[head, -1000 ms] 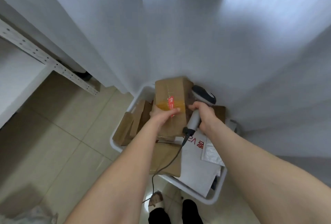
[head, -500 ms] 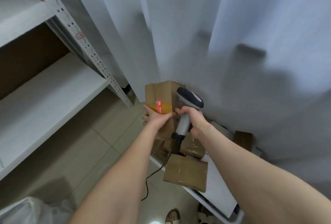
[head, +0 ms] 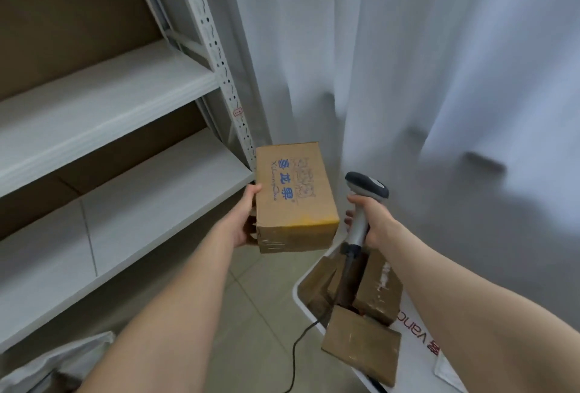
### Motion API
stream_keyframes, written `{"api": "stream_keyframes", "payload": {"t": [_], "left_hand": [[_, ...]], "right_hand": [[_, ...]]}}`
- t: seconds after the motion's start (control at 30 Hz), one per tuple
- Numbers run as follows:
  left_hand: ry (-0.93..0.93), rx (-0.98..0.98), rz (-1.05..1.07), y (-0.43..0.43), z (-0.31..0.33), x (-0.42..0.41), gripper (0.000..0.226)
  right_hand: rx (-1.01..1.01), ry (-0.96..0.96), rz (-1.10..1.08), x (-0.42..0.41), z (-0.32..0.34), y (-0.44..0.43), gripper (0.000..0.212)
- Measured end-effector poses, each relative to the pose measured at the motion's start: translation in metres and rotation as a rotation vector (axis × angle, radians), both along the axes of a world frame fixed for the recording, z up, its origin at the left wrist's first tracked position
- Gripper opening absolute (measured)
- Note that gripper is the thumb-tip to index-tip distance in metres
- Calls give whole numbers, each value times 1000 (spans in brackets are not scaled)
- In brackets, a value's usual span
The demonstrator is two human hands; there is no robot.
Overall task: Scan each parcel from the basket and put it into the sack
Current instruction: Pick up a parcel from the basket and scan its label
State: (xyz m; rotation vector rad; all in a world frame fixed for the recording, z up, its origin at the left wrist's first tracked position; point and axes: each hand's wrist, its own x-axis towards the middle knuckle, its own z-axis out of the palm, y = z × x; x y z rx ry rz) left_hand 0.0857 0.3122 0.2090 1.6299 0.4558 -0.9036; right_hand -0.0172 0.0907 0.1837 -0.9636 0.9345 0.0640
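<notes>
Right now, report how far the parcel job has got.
Done: cannot tell; the sack shows only an edge, contents hidden. In hand: the left hand holds a cardboard box beside the scanner held in the right hand. Left: bag that box, then several parcels in the basket.

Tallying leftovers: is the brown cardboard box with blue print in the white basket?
Out. The left hand holds the brown cardboard box aloft, clear of the white basket.
</notes>
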Motion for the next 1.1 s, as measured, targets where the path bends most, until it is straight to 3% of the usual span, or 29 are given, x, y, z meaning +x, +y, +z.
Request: {"api": "stream_keyframes", "payload": {"t": [0.13, 0.23, 0.37, 0.43, 0.5, 0.63, 0.9, 1.03, 1.1], "left_hand": [[-11, -109, -4, 4, 31, -7, 60], [-70, -69, 23, 6, 50, -10, 45], [-243, -8, 110, 1, 68, -13, 23], [-342, 82, 56, -4, 78, -17, 30], [-310, 90, -24, -11, 86, -23, 34], [-211, 99, -178, -18, 90, -29, 75], [-54, 70, -148, -17, 85, -37, 125], [-62, 19, -104, -17, 80, -37, 124], [-63, -33, -70, -16, 79, -34, 106]], "right_hand": [[3, -60, 69, 7, 29, 18, 49], [-20, -108, 87, 5, 49, 23, 39], [-42, -172, 22, 4, 68, 23, 43], [-37, -184, 28, 5, 74, 25, 45], [-39, -188, 37, 6, 80, 28, 45], [-97, -205, 47, 8, 89, 29, 39], [-181, -215, 139, 9, 93, 25, 33], [-204, -217, 162, 10, 92, 22, 31], [-122, -243, 150, 9, 90, 20, 24]]}}
